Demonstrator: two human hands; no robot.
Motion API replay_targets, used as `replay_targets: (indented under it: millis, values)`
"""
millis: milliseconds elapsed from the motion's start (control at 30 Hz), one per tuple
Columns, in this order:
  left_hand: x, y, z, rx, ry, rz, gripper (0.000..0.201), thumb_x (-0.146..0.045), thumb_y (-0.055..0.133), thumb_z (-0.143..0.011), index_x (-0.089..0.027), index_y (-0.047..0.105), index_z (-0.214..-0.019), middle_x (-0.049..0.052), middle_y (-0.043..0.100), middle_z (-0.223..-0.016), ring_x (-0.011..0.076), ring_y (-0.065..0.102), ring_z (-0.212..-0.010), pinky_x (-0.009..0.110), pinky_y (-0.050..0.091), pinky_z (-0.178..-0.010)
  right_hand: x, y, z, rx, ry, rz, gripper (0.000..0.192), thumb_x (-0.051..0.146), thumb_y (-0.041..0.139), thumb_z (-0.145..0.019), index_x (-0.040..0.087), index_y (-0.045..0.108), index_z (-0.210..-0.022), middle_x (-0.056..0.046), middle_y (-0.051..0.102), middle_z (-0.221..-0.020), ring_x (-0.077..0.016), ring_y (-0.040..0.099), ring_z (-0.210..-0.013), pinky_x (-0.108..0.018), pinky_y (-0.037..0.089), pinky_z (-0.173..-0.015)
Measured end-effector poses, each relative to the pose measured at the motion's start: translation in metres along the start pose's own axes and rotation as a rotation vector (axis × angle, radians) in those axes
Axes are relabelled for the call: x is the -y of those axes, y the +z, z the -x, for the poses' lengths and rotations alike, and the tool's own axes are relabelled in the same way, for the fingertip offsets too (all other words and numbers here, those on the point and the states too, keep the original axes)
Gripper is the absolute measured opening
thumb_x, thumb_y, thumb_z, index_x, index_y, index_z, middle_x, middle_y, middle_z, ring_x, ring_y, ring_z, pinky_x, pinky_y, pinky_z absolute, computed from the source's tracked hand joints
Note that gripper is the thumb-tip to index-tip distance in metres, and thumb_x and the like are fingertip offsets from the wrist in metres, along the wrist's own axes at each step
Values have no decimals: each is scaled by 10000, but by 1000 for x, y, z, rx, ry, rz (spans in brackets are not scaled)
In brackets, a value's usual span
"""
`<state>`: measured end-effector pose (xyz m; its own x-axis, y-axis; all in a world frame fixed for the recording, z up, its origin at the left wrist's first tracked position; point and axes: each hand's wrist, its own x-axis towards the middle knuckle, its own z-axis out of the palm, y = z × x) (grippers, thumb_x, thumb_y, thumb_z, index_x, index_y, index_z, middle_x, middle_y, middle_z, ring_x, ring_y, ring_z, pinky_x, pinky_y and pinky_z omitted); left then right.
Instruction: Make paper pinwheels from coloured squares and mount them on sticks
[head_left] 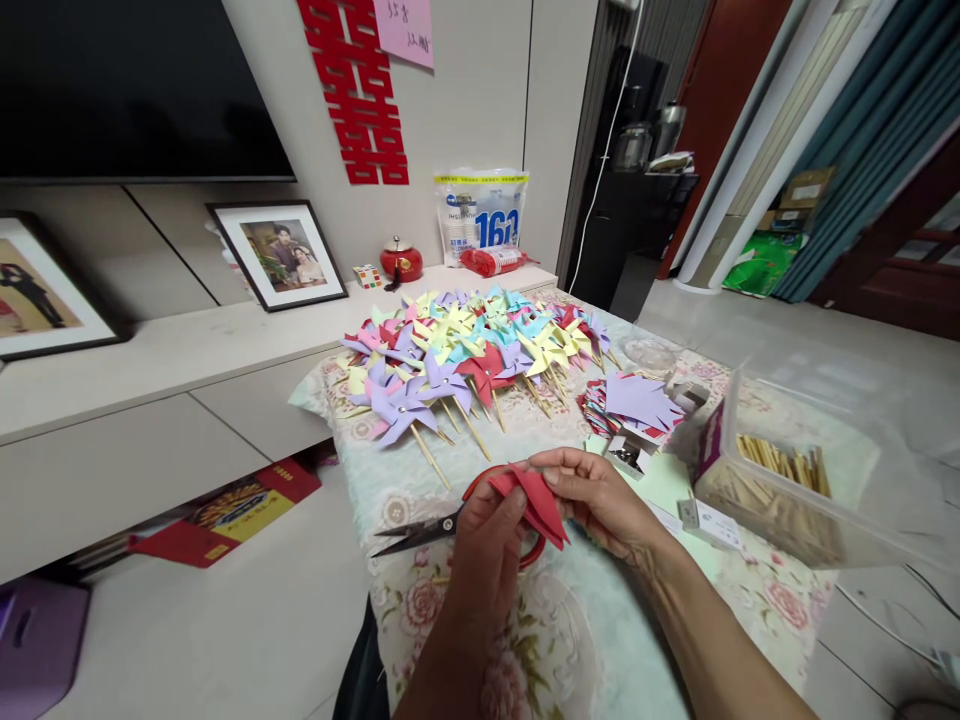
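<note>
With both hands, left hand (487, 530) and right hand (596, 500), I pinch the red paper (536, 500) above the surface's near edge, over the scissors (427, 530); I'd judge firm, aligned corners matter most.

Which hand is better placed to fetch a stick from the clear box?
Probably the right hand: it pinches the red paper on the side nearest the stick box; the left hand is farther away.
</note>
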<state>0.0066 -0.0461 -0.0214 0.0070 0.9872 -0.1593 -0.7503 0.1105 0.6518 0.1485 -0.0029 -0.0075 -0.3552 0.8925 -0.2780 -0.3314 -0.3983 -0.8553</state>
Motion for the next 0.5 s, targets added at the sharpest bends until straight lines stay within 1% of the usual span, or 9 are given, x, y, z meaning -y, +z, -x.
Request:
replay_targets:
  millis: [67,100,167,233,267,333,400,433,500]
  values:
    - [3,-2,-3,-45,32,-27,291,-249,841,-675,-176,705,-922,43,747,-890,154,675,-755,261,516,-689,-1,0,0,-17,-35,64,389,383,882,-659,172,736,-952,-5,721,-789,-104,627,-652,-222,492,-628]
    - [5,-3,-4,-75,49,-52,293,-240,847,-658,-172,698,-900,35,745,-858,149,671,-731,256,513,-677,-1,0,0,-22,-60,106,399,418,861,-686,180,734,-980,-10,722,-808,-115,634,-681,-236,494,-656]
    - [8,-6,-7,-153,85,-134,294,-241,845,-639,-159,687,-873,23,736,-790,140,658,-686,251,511,-666,0,0,1,-10,-114,191,444,469,811,-739,196,717,-1076,-45,734,-957,-159,661,-818,-285,502,-759]
    - [10,-10,-9,-255,141,-259,291,-265,832,-639,-147,683,-860,17,727,-743,135,648,-656,247,508,-655,2,1,5,30,-158,283,536,459,799,-749,221,667,-1210,-80,692,-1176,-215,645,-1007,-338,488,-862]
    - [11,-11,-10,-303,169,-333,289,-282,820,-647,-144,683,-862,12,720,-715,132,638,-632,240,501,-632,3,2,7,55,-173,340,611,430,816,-728,237,630,-1276,-88,650,-1266,-238,620,-1083,-354,480,-885]
    - [11,-15,-11,-365,211,-463,279,-310,790,-670,-146,680,-868,-16,681,-619,117,594,-545,216,462,-548,5,6,10,98,-209,477,777,349,862,-656,265,562,-1368,-87,573,-1367,-265,570,-1168,-368,473,-898]
    - [11,-17,-11,-368,230,-533,275,-320,767,-687,-152,673,-883,-31,658,-572,112,567,-501,203,429,-499,4,9,11,105,-266,597,846,286,871,-625,270,532,-1400,-82,551,-1371,-265,555,-1176,-371,470,-906]
    - [10,-18,-11,-355,231,-547,277,-323,762,-693,-154,668,-891,-28,662,-573,115,570,-500,204,429,-494,2,10,10,93,-291,631,812,279,854,-644,258,540,-1393,-82,573,-1329,-254,569,-1145,-371,471,-904]
    - [11,-17,-11,-333,234,-555,287,-332,761,-702,-156,663,-906,-8,690,-618,129,602,-535,216,456,-520,-3,10,7,48,-314,636,672,289,791,-714,220,575,-1346,-78,639,-1191,-229,607,-1050,-370,482,-883]
